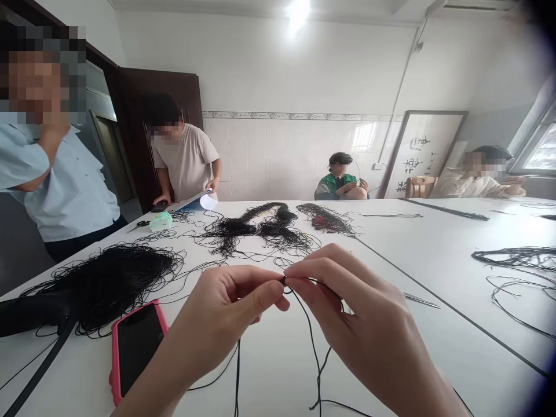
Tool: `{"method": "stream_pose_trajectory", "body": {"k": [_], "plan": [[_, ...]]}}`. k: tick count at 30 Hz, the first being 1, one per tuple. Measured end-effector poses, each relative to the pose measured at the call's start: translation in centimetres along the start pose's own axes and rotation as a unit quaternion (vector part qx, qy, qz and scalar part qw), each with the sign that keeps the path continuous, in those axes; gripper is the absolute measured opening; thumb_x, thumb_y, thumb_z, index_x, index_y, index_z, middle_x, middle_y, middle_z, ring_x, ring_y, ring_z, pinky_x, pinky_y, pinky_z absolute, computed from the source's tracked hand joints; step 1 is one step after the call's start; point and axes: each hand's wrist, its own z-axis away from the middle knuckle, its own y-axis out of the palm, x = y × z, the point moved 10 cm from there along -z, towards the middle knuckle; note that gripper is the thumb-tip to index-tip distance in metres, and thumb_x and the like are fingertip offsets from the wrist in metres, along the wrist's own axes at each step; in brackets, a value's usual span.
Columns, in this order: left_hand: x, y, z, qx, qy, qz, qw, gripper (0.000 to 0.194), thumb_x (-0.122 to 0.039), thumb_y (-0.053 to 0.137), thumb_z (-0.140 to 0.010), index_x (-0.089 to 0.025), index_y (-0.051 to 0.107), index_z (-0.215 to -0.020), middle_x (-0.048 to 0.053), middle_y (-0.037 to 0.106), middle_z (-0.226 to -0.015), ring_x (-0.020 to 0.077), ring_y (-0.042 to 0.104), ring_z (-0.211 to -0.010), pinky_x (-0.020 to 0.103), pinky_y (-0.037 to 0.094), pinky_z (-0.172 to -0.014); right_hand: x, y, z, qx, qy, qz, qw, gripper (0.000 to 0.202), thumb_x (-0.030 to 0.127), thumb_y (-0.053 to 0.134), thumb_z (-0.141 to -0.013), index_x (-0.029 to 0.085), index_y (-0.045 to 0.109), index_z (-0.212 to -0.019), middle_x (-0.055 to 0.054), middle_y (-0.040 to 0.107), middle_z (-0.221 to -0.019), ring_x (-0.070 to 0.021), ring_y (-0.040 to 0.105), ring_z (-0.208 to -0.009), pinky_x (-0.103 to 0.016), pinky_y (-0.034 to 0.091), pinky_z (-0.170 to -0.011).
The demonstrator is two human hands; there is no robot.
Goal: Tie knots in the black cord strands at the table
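Both hands meet over the white table, pinching a thin black cord [309, 313] at a small knot or loop. My left hand [234, 313] is closed, with thumb and index finger on the cord at the knot. Fingertips of my right hand [360, 318] pinch the same cord just to the right of it. Loose cord ends hang below both hands onto the table, some crossing each other. The knot's exact shape is partly hidden by the fingertips.
A pink-cased phone [139, 347] lies by my left forearm. Black cord piles [125, 278] spread left and ahead; more cord [516, 258] lies right. Metal tweezers or a similar pointed tool [421, 300] rest beyond my right hand. Several people are around the table [434, 249].
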Motion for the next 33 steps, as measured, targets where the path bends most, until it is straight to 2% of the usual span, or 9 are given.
{"method": "stream_pose_trajectory", "body": {"k": [4, 10, 15, 18, 21, 23, 26, 30, 33], "plan": [[0.2, 0.2, 0.1, 0.010, -0.010, -0.010, 1.000, 0.026, -0.050, 0.065, -0.074, -0.025, 0.071, -0.073, -0.002, 0.053, -0.063, 0.0055, 0.027, -0.053, 0.019, 0.021, -0.046, -0.2, 0.1, 0.0, 0.000, 0.007, -0.002, 1.000, 0.012, 0.011, 0.051, -0.089, 0.019, 0.057, -0.083, 0.003, 0.051, -0.077, -0.0018, 0.047, -0.061, -0.012, 0.039, -0.054], [0.1, 0.2, -0.1, 0.001, -0.004, -0.008, 1.000, 0.025, -0.050, 0.063, -0.075, -0.026, 0.070, -0.078, -0.002, 0.059, -0.068, 0.0057, 0.032, -0.053, 0.018, 0.024, -0.046, -0.4, 0.5, 0.1, 0.017, 0.013, 0.010, 1.000, 0.013, 0.011, 0.050, -0.090, 0.020, 0.056, -0.083, 0.004, 0.051, -0.077, -0.0023, 0.047, -0.060, -0.013, 0.039, -0.054], [0.1, -0.4, -0.2, -0.026, 0.004, -0.009, 1.000, 0.026, -0.049, 0.063, -0.075, -0.023, 0.066, -0.073, -0.003, 0.052, -0.064, 0.0056, 0.034, -0.055, 0.017, 0.026, -0.047, 0.1, -0.9, 0.2, -0.034, -0.005, 0.075, 0.997, 0.007, 0.021, 0.055, -0.088, 0.019, 0.052, -0.094, -0.002, 0.050, -0.091, -0.0080, 0.052, -0.075, -0.019, 0.045, -0.063], [0.2, -0.8, -0.3, -0.040, 0.006, -0.001, 0.999, 0.025, -0.050, 0.064, -0.074, -0.024, 0.065, -0.075, -0.005, 0.047, -0.061, 0.0052, 0.034, -0.054, 0.016, 0.027, -0.047, 0.2, 0.0, 0.5, 0.019, -0.007, 0.101, 0.995, 0.009, 0.025, 0.058, -0.086, 0.018, 0.052, -0.085, -0.001, 0.048, -0.083, -0.0099, 0.050, -0.069, -0.022, 0.044, -0.060], [0.1, -1.1, -0.5, -0.046, 0.011, 0.001, 0.999, 0.025, -0.049, 0.065, -0.074, -0.025, 0.064, -0.076, -0.005, 0.049, -0.063, 0.0052, 0.037, -0.056, 0.016, 0.030, -0.049, 0.0, 1.2, 0.8, 0.080, 0.000, 0.117, 0.990, 0.007, 0.017, 0.062, -0.083, 0.019, 0.054, -0.084, 0.000, 0.049, -0.079, -0.0102, 0.048, -0.065, -0.023, 0.043, -0.057], [0.0, -1.2, -0.5, -0.052, 0.014, -0.011, 0.998, 0.025, -0.050, 0.065, -0.074, -0.025, 0.064, -0.077, -0.004, 0.050, -0.064, 0.0056, 0.038, -0.057, 0.016, 0.030, -0.049, -0.1, 1.1, 0.7, 0.075, 0.005, 0.115, 0.990, 0.008, 0.012, 0.058, -0.083, 0.018, 0.054, -0.085, 0.000, 0.049, -0.080, -0.0095, 0.048, -0.065, -0.022, 0.042, -0.056], [-0.3, -1.2, -0.5, -0.058, 0.018, -0.048, 0.997, 0.027, -0.052, 0.063, -0.074, -0.025, 0.063, -0.076, -0.005, 0.049, -0.064, 0.0057, 0.036, -0.056, 0.016, 0.028, -0.048, 0.0, 0.3, 0.5, 0.051, 0.010, 0.103, 0.993, 0.004, 0.014, 0.051, -0.088, 0.018, 0.052, -0.088, -0.001, 0.051, -0.084, -0.0083, 0.049, -0.066, -0.021, 0.043, -0.057], [-0.3, 0.0, -0.3, -0.017, 0.014, -0.089, 0.996, 0.026, -0.049, 0.057, -0.079, -0.024, 0.063, -0.075, -0.004, 0.050, -0.065, 0.0068, 0.038, -0.059, 0.018, 0.029, -0.050, -0.2, -0.5, 0.4, 0.027, 0.018, 0.097, 0.995, 0.005, 0.015, 0.048, -0.090, 0.019, 0.050, -0.088, 0.002, 0.053, -0.079, -0.0067, 0.048, -0.063, -0.019, 0.041, -0.055], [0.0, 0.8, -0.1, 0.019, 0.000, -0.102, 0.995, 0.025, -0.047, 0.056, -0.081, -0.023, 0.062, -0.075, -0.004, 0.050, -0.067, 0.0075, 0.038, -0.061, 0.019, 0.029, -0.052, -1.4, -0.1, 0.3, 0.029, 0.056, 0.065, 0.996, 0.009, 0.017, 0.045, -0.091, 0.023, 0.050, -0.087, 0.005, 0.055, -0.078, -0.0060, 0.051, -0.064, -0.019, 0.040, -0.056]]}}
